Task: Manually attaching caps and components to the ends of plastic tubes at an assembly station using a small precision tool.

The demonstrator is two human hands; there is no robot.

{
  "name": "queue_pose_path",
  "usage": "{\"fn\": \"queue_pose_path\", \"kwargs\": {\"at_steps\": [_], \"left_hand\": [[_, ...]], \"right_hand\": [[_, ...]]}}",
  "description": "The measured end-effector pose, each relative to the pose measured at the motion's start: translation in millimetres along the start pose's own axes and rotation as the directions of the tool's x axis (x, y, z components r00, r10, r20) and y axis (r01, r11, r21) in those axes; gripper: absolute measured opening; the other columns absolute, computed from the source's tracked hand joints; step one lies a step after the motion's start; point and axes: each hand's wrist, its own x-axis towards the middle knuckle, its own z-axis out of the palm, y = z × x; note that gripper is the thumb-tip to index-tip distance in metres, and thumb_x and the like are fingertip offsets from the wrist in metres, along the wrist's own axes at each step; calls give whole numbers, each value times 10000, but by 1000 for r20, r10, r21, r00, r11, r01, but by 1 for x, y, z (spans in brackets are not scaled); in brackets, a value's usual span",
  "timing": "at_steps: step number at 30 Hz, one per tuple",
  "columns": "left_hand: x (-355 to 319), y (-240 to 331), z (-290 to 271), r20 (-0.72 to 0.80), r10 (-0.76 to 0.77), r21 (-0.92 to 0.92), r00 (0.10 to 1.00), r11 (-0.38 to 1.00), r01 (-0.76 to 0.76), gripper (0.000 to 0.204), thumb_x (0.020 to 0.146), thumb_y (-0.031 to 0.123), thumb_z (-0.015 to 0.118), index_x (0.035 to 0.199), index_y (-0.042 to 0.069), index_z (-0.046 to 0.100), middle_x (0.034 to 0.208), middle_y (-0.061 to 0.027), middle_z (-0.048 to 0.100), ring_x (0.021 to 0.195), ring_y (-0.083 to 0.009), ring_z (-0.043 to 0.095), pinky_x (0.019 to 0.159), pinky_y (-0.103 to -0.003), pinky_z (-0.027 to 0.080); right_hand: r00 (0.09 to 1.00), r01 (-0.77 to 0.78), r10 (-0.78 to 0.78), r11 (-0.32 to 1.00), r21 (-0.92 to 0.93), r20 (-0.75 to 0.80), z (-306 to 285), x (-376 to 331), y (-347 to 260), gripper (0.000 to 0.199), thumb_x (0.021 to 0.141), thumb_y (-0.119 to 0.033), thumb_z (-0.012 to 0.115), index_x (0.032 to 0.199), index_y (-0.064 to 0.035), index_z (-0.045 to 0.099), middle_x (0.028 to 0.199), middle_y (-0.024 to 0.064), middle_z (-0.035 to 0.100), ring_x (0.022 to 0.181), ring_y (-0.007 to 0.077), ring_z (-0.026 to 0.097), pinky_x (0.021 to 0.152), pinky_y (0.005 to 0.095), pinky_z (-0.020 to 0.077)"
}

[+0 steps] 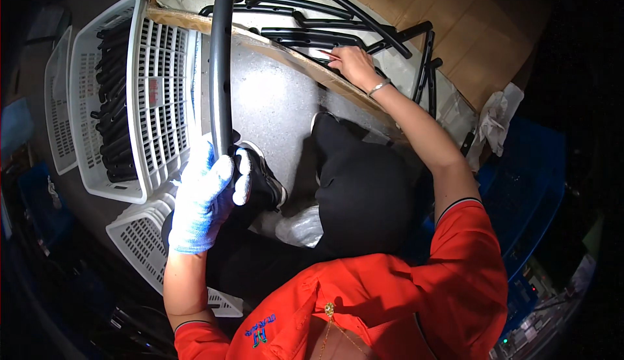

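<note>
Cardboard box [481, 15], lined with plastic, holds loose black bars; white basket [140, 48] alongside holds more. Long black bar [221, 67] stands upright over the floor, gloved left hand [203, 197] clamped around its lower end. It appears rigid, smooth, moderately light; best gripped mid-length. Bare right hand [354, 64] rests fingers together on a bar at the box's near edge.

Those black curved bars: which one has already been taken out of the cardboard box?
The long black bar gripped upright in the gloved left hand. The other bars lie in the cardboard box, where the bare right hand reaches.
</note>
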Motion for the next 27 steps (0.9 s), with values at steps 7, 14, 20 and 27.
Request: {"fn": "queue_pose_path", "kwargs": {"at_steps": [7,14,20,27], "left_hand": [[-2,-1,3,-66,68,-9,996,998,-69,449,880,246,614,1223,26,426,848,-87,543,562,-129,507,487,-232,405],[1,-8,7,-110,139,56,984,989,-133,317,927,241,560,1189,81,482,917,-51,564,635,-93,504,504,-199,415],[-11,-8,-4,146,145,-77,979,988,-135,409,916,168,575,1271,44,416,888,-46,532,634,-85,486,502,-183,398],[-27,-5,-5,37,96,87,995,991,-99,380,902,102,550,1258,25,444,836,5,528,596,-37,431,488,-146,343]], "right_hand": [[999,25,-22,994,-109,33,4,3,-9,181,827,-170,647,930,-30,596,946,202,638,959,364,606,802,456,468],[983,-80,83,997,24,-161,-46,-53,11,188,797,-164,643,943,-46,648,921,169,648,915,345,614,769,451,470],[803,-220,222,973,71,-553,-181,-237,15,227,853,-189,626,1002,-18,633,952,147,661,840,264,660,702,337,512],[531,-770,367,586,-253,-764,-283,-479,124,328,914,-245,540,1167,-47,604,1139,175,615,1027,329,587,940,396,426]]}}
